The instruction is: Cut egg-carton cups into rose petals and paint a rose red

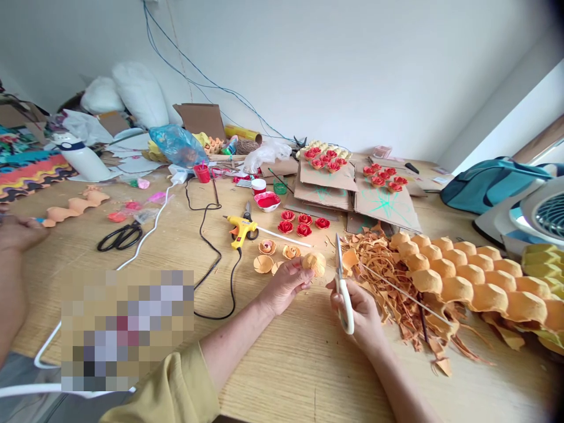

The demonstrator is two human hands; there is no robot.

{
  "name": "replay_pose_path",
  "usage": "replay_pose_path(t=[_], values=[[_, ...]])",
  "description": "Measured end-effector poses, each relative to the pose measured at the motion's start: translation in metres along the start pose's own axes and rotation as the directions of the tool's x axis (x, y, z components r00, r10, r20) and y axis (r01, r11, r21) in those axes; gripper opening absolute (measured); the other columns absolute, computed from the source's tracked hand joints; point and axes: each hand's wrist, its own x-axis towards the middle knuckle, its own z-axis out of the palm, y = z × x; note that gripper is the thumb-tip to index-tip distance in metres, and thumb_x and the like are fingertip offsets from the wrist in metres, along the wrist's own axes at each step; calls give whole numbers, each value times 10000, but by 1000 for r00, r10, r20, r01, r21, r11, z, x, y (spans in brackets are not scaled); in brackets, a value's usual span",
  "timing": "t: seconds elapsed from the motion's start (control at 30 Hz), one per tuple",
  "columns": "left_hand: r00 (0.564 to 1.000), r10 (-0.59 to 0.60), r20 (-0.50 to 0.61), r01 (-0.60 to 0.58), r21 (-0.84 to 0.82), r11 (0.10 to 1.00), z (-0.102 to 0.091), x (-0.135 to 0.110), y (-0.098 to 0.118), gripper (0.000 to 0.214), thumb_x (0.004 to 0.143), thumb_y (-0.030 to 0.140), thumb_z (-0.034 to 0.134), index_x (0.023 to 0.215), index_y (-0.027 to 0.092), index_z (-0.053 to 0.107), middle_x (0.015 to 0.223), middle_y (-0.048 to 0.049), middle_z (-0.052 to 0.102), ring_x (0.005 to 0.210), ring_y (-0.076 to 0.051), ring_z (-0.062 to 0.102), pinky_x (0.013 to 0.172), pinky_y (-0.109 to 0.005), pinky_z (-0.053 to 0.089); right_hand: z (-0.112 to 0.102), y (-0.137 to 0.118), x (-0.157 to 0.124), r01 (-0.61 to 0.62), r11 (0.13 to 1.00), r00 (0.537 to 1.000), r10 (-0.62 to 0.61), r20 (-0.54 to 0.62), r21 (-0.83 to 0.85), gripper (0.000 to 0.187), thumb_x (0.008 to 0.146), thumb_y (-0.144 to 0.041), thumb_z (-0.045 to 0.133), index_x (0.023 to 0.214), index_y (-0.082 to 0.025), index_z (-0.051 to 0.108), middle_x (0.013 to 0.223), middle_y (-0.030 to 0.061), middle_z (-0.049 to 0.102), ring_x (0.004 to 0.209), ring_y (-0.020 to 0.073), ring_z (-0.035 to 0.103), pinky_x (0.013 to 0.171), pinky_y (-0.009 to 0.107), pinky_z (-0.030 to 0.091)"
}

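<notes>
Between the fingers of my left hand (282,288) is an orange egg-carton cup (314,265), cut into a rounded flower-like shape. My right hand (359,311) grips white-handled scissors (346,296), their blades pointing up and away from me, apart from the cup. Just beyond my left hand lie cut carton flowers (263,264), some with curled petals inside. A yellow glue gun (241,230) rests on the table to their left. Several red-painted flowers (304,219) sit farther back. Orange carton scraps (383,276) are heaped to the right of the scissors.
Orange egg trays (467,270) stand at the right, near a white fan (537,205). Cardboard pieces (324,194) hold more red flowers at the back. A red paint dish (267,201), black scissors (120,236) and cables lie around. Another person's hand (22,232) is at the left edge.
</notes>
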Motion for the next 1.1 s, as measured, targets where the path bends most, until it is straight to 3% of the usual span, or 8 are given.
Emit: replay_pose_path(t=[0.13, 0.27, 0.37, 0.5, 0.63, 0.83, 0.97, 1.1], values=[[997, 13, 75, -23, 132, 991, 6, -2, -5, 321, 661, 343, 862, 867, 149, 710, 824, -24, 673, 731, -113, 551, 697, -248, 414, 1, -3, 2, -17, 984, 999, 25, -44, 175, 372, 829, -522, 676, 1033, -226, 578, 798, 7, 571, 665, 157, 488, 590, 271, 415], [974, -58, 219, 6, 232, 973, 9, -2, -13, 378, 694, 371, 839, 982, 160, 714, 949, -55, 706, 931, -185, 622, 903, -316, 437, 3, -1, 2, -28, 977, 990, 58, -132, 214, 380, 801, -505, 727, 1012, -234, 566, 788, 1, 557, 682, 160, 499, 599, 271, 439], [968, -71, 242, 0, 281, 960, 6, -1, -14, 398, 693, 408, 832, 963, 154, 688, 929, -45, 682, 890, -176, 606, 852, -298, 435, 3, 0, 1, -29, 972, 990, 61, -130, 233, 403, 777, -509, 752, 1008, -237, 565, 764, -19, 535, 648, 143, 473, 574, 258, 424], [973, -34, 227, -53, 365, 930, 1, -2, -9, 388, 767, 510, 737, 821, 142, 627, 778, -10, 601, 739, -128, 517, 729, -256, 393, 2, -3, 0, -24, 980, 999, 32, -35, 199, 384, 778, -485, 760, 989, -235, 559, 756, -31, 508, 636, 131, 446, 576, 249, 416], [981, -40, 189, -43, 415, 909, 0, -3, -7, 330, 832, 468, 664, 781, 145, 615, 747, -2, 578, 719, -122, 496, 723, -255, 384, 2, 2, 1, 8, 987, 999, -14, 33, 163, 322, 826, -429, 732, 1014, -231, 561, 830, -9, 534, 720, 145, 492, 634, 250, 437], [972, -130, 194, 43, 400, 916, 1, -2, -9, 301, 760, 418, 734, 772, 150, 596, 764, -11, 596, 691, -123, 541, 683, -267, 453, 1, 6, 3, -21, 990, 1000, 19, 17, 136, 388, 815, -483, 721, 1055, -231, 549, 849, 7, 565, 752, 172, 531, 652, 263, 461], [982, -83, 172, 12, 377, 926, 0, -1, -7, 275, 739, 379, 750, 737, 151, 596, 706, 3, 582, 678, -121, 542, 676, -268, 476, 0, 2, 5, -51, 992, 997, 57, -47, 119, 365, 822, -488, 710, 1027, -222, 567, 815, 3, 574, 718, 165, 527, 612, 254, 437], [998, 1, 64, -19, 282, 959, -1, 0, -2, 259, 702, 355, 767, 727, 151, 609, 909, -26, 631, 725, -115, 556, 620, -233, 463, -3, -1, 5, -106, 976, 994, 111, -15, 189, 356, 861, -550, 640, 844, -202, 566, 668, -24, 499, 570, 120, 430, 505, 233, 340]])
